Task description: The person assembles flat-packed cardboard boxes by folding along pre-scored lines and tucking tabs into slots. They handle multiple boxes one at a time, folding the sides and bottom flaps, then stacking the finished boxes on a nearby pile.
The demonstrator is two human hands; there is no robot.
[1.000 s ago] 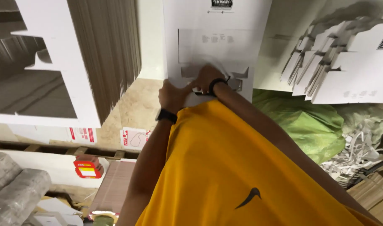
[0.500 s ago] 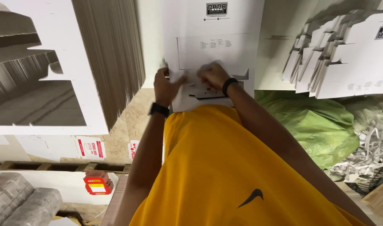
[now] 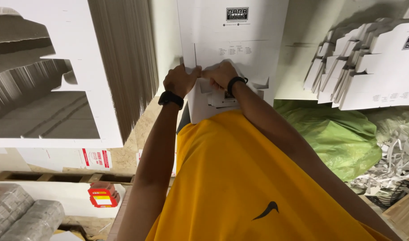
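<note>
My left hand (image 3: 181, 80) and my right hand (image 3: 220, 73) are side by side, knuckles almost touching, both closed on a folded flap of a white cardboard box blank (image 3: 240, 49). The blank lies flat ahead of me with a small black printed mark near its far edge. Its near part (image 3: 204, 105) is bent up against my yellow shirt (image 3: 240, 178). A black watch (image 3: 171, 98) is on my left wrist and a black band (image 3: 235, 82) on my right. My fingertips are hidden behind the flap.
A tall stack of flat white cardboard sheets (image 3: 79, 67) stands at the left. Several folded white boxes (image 3: 365, 71) lie at the upper right. Below them are a green bag (image 3: 343, 138) and paper scraps (image 3: 392, 169). A small red box (image 3: 102, 196) and grey wrapped bundles (image 3: 21, 214) sit lower left.
My hands have drawn together from a spread grip on the blank to the middle of its flap. The flap is bent further up.
</note>
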